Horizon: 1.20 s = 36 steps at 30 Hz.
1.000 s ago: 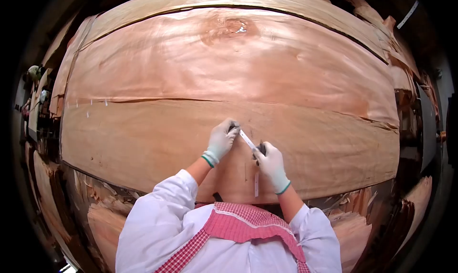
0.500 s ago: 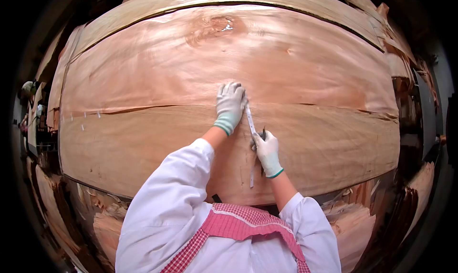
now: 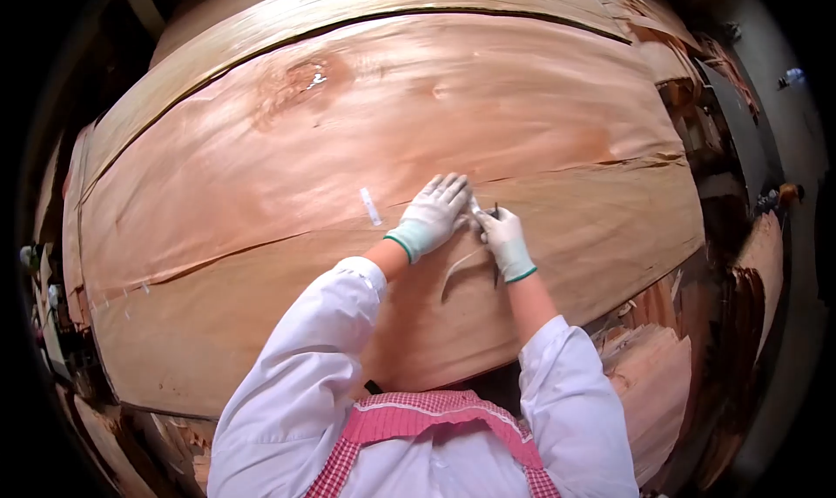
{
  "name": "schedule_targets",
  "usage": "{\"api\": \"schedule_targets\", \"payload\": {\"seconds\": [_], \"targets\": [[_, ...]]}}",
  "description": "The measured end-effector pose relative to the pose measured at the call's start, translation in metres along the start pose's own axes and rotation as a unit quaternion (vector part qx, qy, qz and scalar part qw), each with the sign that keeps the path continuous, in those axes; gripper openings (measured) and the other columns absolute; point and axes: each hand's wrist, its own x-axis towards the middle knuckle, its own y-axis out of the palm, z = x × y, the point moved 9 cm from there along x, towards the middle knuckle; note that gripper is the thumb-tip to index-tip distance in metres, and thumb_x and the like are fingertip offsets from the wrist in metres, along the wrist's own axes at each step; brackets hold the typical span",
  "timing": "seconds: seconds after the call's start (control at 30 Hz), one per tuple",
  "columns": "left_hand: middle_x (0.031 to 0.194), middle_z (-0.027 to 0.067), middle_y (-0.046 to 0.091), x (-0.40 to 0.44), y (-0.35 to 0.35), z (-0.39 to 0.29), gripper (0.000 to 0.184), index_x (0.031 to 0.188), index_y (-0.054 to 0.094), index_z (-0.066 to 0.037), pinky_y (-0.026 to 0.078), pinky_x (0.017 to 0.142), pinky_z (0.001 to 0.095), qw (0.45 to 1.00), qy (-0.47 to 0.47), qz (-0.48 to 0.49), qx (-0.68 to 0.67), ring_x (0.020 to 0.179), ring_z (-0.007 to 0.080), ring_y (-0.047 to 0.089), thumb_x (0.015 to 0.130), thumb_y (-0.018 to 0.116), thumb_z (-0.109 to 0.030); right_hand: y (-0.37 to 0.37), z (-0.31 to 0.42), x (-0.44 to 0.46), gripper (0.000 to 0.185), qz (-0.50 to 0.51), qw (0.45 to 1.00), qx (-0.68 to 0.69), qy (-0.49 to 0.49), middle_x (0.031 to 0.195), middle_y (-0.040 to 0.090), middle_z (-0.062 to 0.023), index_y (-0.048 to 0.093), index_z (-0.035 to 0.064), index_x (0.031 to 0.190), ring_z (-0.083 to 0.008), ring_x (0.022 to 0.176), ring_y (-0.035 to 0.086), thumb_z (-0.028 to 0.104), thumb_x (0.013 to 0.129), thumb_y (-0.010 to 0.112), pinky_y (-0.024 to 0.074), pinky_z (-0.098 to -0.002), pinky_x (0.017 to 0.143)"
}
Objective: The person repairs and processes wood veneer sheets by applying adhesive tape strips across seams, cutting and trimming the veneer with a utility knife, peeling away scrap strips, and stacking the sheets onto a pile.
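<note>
Pinkish veneer (image 3: 522, 97) meets a tan sheet (image 3: 218, 324) along a seam that crosses beneath my hands. My left hand (image 3: 433, 215), in a whitish glove, lies flat with its palm down on the seam. Close to its fingertips, my right hand (image 3: 505, 237) pinches a strip of white tape (image 3: 475, 204). A dark thin tool (image 3: 496, 272) is also in the right hand. The loose tape end (image 3: 463, 265) curls down between the hands. One short piece of white tape (image 3: 371, 206) sticks across the seam to the left.
A knot with a hole (image 3: 315, 80) shows in the pink veneer. Small white tape bits (image 3: 128, 305) sit at the far left seam. Torn veneer stacks (image 3: 649, 385) stand at the lower right. People are partly visible at both far edges.
The view has turned and shifted right. A tape piece now lies on the seam left of my hands. My left hand has moved along the seam, and my right hand has come up close to it.
</note>
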Motion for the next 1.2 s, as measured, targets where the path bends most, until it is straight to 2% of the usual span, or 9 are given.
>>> {"api": "schedule_targets", "payload": {"seconds": [0.13, 0.23, 0.33, 0.43, 0.53, 0.63, 0.9, 1.0, 1.2], "targets": [[0.146, 0.0158, 0.042, 0.006, 0.007, -0.006, 0.052, 0.136, 0.046, -0.001, 0.021, 0.118, 0.0424, 0.995, 0.015, 0.025, 0.099, 0.138, 0.0293, 0.036, 0.095, 0.049, -0.034, -0.038, 0.060, 0.022, 0.022, -0.074, 0.812, -0.550, -0.181, 0.082, 0.067, -0.0191, 0.063, 0.0001, 0.094, -0.0320, 0.077, 0.067, 0.021, 0.086, 0.066, 0.0506, -0.0422, 0.069], [0.144, 0.0171, 0.044, 0.019, 0.025, -0.008, 0.051, 0.137, 0.045, -0.001, 0.022, 0.117, 0.0432, 0.975, -0.027, 0.092, 0.199, 0.137, 0.0303, 0.037, 0.095, 0.048, -0.030, -0.106, 0.098, 0.016, 0.020, -0.111, 0.887, -0.408, -0.185, 0.079, 0.068, -0.0167, 0.062, 0.0012, 0.092, -0.0258, 0.073, 0.067, 0.021, 0.088, 0.065, 0.0500, -0.0383, 0.065], [0.138, 0.0173, 0.050, 0.038, -0.002, -0.012, 0.050, 0.134, 0.048, -0.003, 0.023, 0.115, 0.0461, 0.984, -0.145, 0.098, 0.023, 0.131, 0.0333, 0.044, 0.092, 0.055, -0.029, -0.144, 0.113, -0.031, 0.017, -0.066, 0.945, -0.223, -0.231, 0.077, 0.067, -0.0137, 0.060, 0.0025, 0.090, -0.0194, 0.069, 0.065, 0.019, 0.091, 0.064, 0.0481, -0.0342, 0.061], [0.133, 0.0193, 0.053, 0.051, -0.049, -0.090, 0.053, 0.134, 0.048, -0.003, 0.028, 0.112, 0.0452, 0.964, -0.085, -0.062, -0.246, 0.128, 0.0353, 0.046, 0.089, 0.063, -0.026, -0.173, 0.118, -0.095, 0.013, -0.082, 0.941, -0.173, -0.281, 0.070, 0.064, -0.0103, 0.056, 0.0038, 0.091, -0.0191, 0.062, 0.062, 0.015, 0.091, 0.064, 0.0462, -0.0327, 0.059], [0.117, 0.0105, 0.060, 0.070, -0.042, -0.197, 0.041, 0.125, 0.054, -0.002, 0.046, 0.092, 0.0318, 0.740, -0.109, 0.029, -0.663, 0.110, 0.0187, 0.056, 0.090, 0.068, -0.019, -0.211, 0.120, -0.143, 0.013, -0.085, 0.931, -0.167, -0.312, 0.070, 0.062, -0.0114, 0.056, 0.0045, 0.092, -0.0252, 0.062, 0.062, 0.015, 0.092, 0.064, 0.0476, -0.0342, 0.059], [0.101, 0.0041, 0.062, 0.094, -0.025, -0.269, 0.021, 0.111, 0.059, -0.001, 0.047, 0.080, 0.0233, 0.700, -0.168, 0.034, -0.694, 0.092, 0.0094, 0.057, 0.092, 0.064, -0.011, -0.264, 0.119, -0.168, 0.014, -0.062, 0.929, -0.181, -0.318, 0.069, 0.061, -0.0125, 0.056, 0.0045, 0.095, -0.0254, 0.061, 0.063, 0.016, 0.092, 0.063, 0.0480, -0.0338, 0.057], [0.088, 0.0019, 0.059, 0.167, 0.037, -0.355, 0.006, 0.100, 0.056, -0.002, 0.046, 0.072, 0.0236, 0.677, -0.198, -0.205, -0.678, 0.077, 0.0099, 0.053, 0.096, 0.053, -0.004, -0.424, 0.054, -0.131, 0.022, -0.022, 0.981, -0.115, -0.154, 0.072, 0.064, -0.0083, 0.057, 0.0005, 0.098, -0.0116, 0.062, 0.061, 0.020, 0.091, 0.065, 0.0487, -0.0266, 0.056], [0.088, 0.0023, 0.059, 0.193, 0.044, -0.330, 0.007, 0.101, 0.056, -0.002, 0.046, 0.072, 0.0242, 0.742, -0.208, -0.210, -0.602, 0.078, 0.0102, 0.053, 0.095, 0.051, -0.003, -0.443, 0.007, -0.098, 0.019, 0.034, 0.994, 0.007, -0.103, 0.072, 0.064, -0.0079, 0.059, 0.0001, 0.096, -0.0092, 0.063, 0.060, 0.018, 0.091, 0.064, 0.0483, -0.0262, 0.056], [0.089, 0.0047, 0.065, 0.232, 0.152, -0.249, 0.004, 0.093, 0.061, -0.003, 0.047, 0.075, 0.0284, 0.855, -0.318, -0.162, -0.376, 0.081, 0.0144, 0.060, 0.092, 0.059, -0.007, -0.462, -0.015, -0.029, 0.024, -0.006, 0.948, -0.285, -0.142, 0.085, 0.066, -0.0199, 0.064, 0.0036, 0.093, -0.0401, 0.080, 0.063, 0.027, 0.089, 0.063, 0.0490, -0.0444, 0.068]]}}
